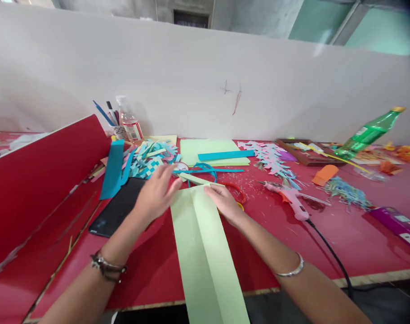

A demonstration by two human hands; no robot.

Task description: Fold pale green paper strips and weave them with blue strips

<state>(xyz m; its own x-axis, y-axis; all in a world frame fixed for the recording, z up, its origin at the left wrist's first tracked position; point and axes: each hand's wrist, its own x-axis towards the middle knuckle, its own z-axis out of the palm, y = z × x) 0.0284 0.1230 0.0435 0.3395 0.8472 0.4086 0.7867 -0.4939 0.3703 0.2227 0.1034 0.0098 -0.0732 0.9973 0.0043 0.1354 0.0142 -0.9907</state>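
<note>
A long light-green paper sheet point(200, 252) with a lengthwise crease lies before me and runs past the table's front edge. My right hand point(224, 203) pinches its top right corner between thumb and fingers. Over the top left corner hovers my left hand point(158, 192), fingers apart and holding nothing. Just beyond the sheet's top edge are a narrow pale-green strip point(198, 179) and a curled blue paper strip point(208, 167). A red loop point(238, 191) shows partly behind my right hand.
Left stand a red board point(50, 180), black tablet point(119, 209), pen cup point(119, 132) and clear bottle point(132, 126). Cut paper strips point(158, 155) heap up behind. To the right are a pink glue gun point(289, 198) with cord, a wooden tray point(313, 157) and a tilted green bottle point(370, 132).
</note>
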